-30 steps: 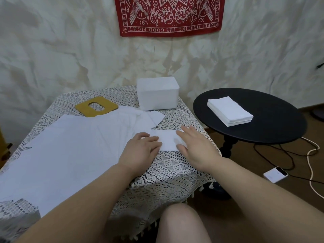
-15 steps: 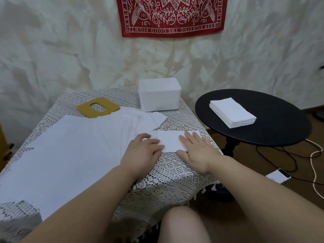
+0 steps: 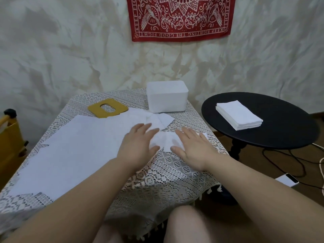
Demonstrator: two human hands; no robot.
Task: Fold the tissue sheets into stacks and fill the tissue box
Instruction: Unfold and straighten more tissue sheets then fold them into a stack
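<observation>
A small folded tissue [image 3: 166, 142] lies on the lace-covered table [image 3: 163, 176] near its right edge. My right hand [image 3: 192, 148] presses flat on the tissue's right part, fingers straight. My left hand [image 3: 138, 146] lies flat beside it with fingers spread, over the edge of the large spread of white tissue sheets [image 3: 70, 151]. The white tissue box [image 3: 167, 96] stands at the table's far side. Its yellow lid [image 3: 107, 107] with an oval slot lies to the left of the box. A stack of folded tissues [image 3: 239, 114] sits on the black round table [image 3: 280, 130].
A red printed cloth [image 3: 180, 16] hangs on the wall behind. Cables [image 3: 280, 160] and a white device [image 3: 286, 179] lie on the floor at right. A yellow frame [image 3: 10, 137] stands at the left edge. My knee [image 3: 189, 223] is under the table's front.
My left hand went from loosely curled to flat with fingers spread, reaching farther forward. My right hand stays pressed on the folded tissue. The camera tilted slightly.
</observation>
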